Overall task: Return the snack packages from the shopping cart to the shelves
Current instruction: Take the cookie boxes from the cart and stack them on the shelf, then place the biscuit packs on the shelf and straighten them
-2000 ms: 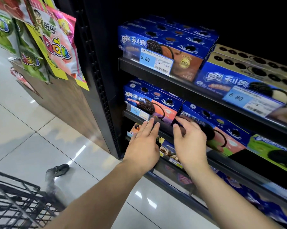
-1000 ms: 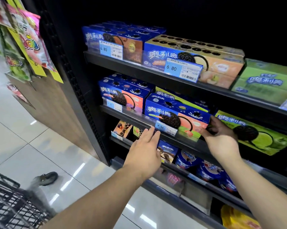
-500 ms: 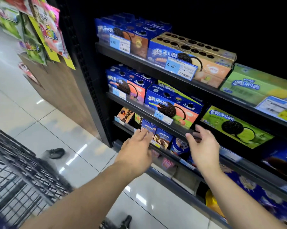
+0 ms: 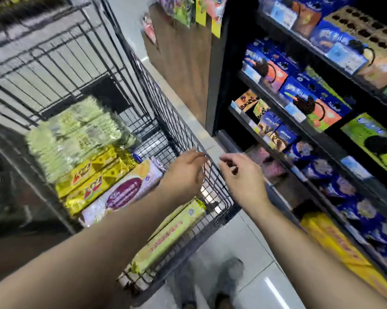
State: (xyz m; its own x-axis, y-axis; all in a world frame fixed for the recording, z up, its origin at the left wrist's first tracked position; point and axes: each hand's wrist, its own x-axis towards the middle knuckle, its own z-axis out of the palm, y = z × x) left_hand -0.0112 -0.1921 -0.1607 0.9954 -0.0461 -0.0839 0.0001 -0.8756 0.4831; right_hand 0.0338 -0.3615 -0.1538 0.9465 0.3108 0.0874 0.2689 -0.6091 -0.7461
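The left hand (image 4: 183, 172) hangs just inside the right rim of the shopping cart (image 4: 156, 90) and the right hand (image 4: 241, 177) just outside it, both empty with fingers loosely curled. In the cart, a pale green package (image 4: 76, 134) lies toward the far end, yellow packages (image 4: 92, 177) and a white-and-purple package (image 4: 123, 192) lie mid-basket, and a long yellow-green package (image 4: 172, 235) lies along the right wall. Blue cookie boxes (image 4: 310, 97) line the shelves (image 4: 277, 101).
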